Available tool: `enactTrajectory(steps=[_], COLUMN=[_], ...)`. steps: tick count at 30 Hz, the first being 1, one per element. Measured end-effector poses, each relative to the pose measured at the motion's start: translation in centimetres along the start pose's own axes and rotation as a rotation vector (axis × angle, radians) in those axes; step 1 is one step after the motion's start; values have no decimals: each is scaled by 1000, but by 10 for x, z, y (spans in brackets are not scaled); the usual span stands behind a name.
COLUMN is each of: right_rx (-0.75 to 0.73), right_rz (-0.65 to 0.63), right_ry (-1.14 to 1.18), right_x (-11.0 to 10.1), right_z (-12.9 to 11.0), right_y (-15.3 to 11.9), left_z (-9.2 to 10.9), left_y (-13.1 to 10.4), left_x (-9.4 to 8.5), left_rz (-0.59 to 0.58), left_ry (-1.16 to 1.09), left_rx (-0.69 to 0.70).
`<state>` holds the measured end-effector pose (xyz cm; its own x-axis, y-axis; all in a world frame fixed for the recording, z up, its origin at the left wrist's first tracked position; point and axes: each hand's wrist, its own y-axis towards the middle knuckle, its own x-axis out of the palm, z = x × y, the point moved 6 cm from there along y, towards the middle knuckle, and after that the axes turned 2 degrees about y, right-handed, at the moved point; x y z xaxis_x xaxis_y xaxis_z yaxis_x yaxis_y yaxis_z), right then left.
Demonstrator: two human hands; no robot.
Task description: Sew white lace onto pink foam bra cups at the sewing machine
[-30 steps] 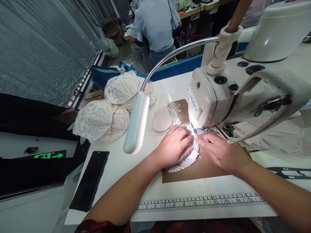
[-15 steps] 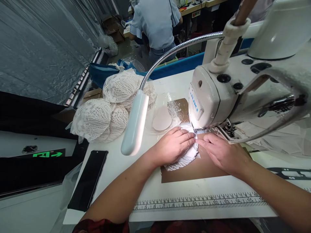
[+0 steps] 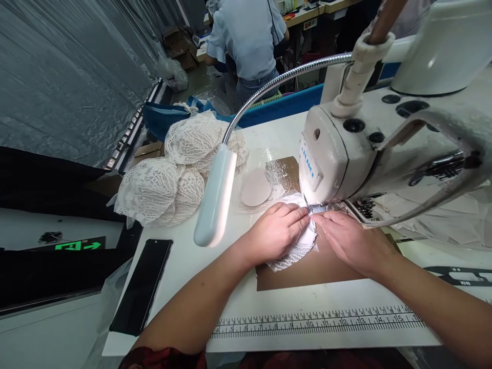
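Observation:
White lace fabric (image 3: 298, 254) lies under the needle area of a white sewing machine (image 3: 325, 154), on a brown plate (image 3: 319, 269). My left hand (image 3: 274, 230) rests on the fabric, its fingers together and pressing it flat just left of the needle. At the fabric's right edge, close to the presser foot, my right hand (image 3: 351, 238) has its fingers together with the fingertips at the edge; whatever lies between them is too small to make out. A pale oval pad (image 3: 256, 188) sits on clear film behind my left hand.
Piled lace cups (image 3: 154, 189) stand at the left. A lamp (image 3: 216, 197) on a bendable neck hangs over the table. A black phone (image 3: 142, 287) lies front left, and a ruler strip (image 3: 319, 324) runs along the front edge. Beyond, a person (image 3: 246, 46) sits facing away.
The lace fabric has turned slightly and shifted a little to the right under my left hand. My right fingers have drawn closer together beside the presser foot.

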<state>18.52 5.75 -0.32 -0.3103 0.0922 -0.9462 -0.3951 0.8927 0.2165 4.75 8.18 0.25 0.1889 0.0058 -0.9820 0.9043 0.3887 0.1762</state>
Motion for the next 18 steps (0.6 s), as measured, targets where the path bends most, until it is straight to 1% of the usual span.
enactTrajectory(steps=[6,10,18], right_rx=[-48,-34,-61], right_rz=[3,4,4], right_ry=[28,15,67], right_x=[7,8,10], right_z=[6,9,9], right_y=[-7,-11,-10], left_z=[-2,-4,-9], left_y=[0,0,3], left_x=[-1,0,-2], left_rz=[-21,-48,-37], left_ry=[-10,-21,-39], left_rx=[-14,-36,-97])
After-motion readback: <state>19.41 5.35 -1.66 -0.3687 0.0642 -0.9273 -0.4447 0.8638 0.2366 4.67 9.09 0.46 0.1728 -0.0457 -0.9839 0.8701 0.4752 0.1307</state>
